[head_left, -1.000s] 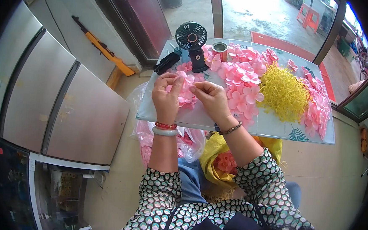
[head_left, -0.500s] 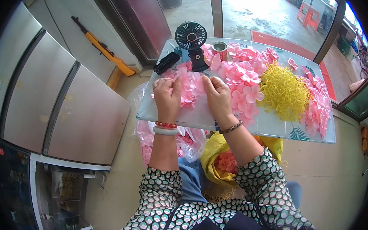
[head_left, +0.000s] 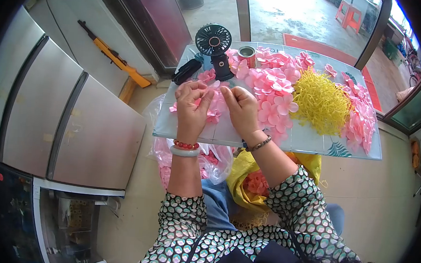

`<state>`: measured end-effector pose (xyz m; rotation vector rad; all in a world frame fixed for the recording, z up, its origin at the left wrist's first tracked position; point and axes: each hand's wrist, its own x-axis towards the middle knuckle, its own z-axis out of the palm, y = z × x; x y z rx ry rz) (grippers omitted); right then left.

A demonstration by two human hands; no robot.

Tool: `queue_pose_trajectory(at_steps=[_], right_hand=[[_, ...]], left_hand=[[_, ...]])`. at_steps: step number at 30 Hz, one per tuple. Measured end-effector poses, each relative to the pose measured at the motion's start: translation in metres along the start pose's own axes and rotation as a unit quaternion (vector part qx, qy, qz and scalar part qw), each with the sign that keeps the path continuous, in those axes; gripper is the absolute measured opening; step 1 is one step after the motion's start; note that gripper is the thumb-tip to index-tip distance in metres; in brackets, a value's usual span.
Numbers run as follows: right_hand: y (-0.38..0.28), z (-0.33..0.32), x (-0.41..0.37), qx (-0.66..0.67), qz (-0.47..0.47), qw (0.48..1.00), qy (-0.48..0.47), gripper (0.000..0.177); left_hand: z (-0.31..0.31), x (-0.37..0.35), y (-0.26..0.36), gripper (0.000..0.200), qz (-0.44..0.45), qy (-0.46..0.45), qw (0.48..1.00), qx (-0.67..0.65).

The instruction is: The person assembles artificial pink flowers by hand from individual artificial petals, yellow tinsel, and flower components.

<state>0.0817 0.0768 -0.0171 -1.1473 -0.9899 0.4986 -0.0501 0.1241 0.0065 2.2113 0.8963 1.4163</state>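
Observation:
My left hand (head_left: 192,104) is raised over the near left part of the table, thumb and fingers pinched together. A pale pink artificial flower (head_left: 215,85) shows at its fingertips. Close beside it, my right hand (head_left: 242,108) is also closed in a pinch; whatever is between its fingertips is too small to make out. Behind and below the hands lie loose pink artificial flowers (head_left: 214,116). A larger heap of pink flowers (head_left: 273,87) spreads to the right of my right hand, against a pile of yellow plastic stems (head_left: 322,102).
On the glass-topped table (head_left: 291,143) stand a black fan (head_left: 214,41) and an open can (head_left: 247,55), with a black object (head_left: 186,71) at the left edge. Below are a clear plastic bag (head_left: 218,161) and a yellow bag (head_left: 239,179) holding flowers. A refrigerator (head_left: 99,134) stands left.
The hands have come slightly closer together, and their fingertips sit a little higher. The whole view has shifted slightly. Both hands remain pinched.

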Motion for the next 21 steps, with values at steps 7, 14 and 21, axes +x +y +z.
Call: queue_pose_trajectory(at_steps=[7,14,21], right_hand=[[0.004,-0.005,0.002,-0.081,-0.026,0.996,0.032,0.035],[0.01,-0.005,0.004,-0.05,-0.008,0.997,0.052,0.025],[0.0,0.001,0.003,-0.149,-0.169,0.973,0.055,0.017]], left_hand=[[0.003,-0.002,-0.02,0.023,-0.016,0.034,0.995,0.092],[-0.014,-0.001,-0.018,0.035,0.039,0.002,0.979,0.199],[-0.014,-0.005,-0.033,0.042,0.048,-0.008,0.97,0.24]])
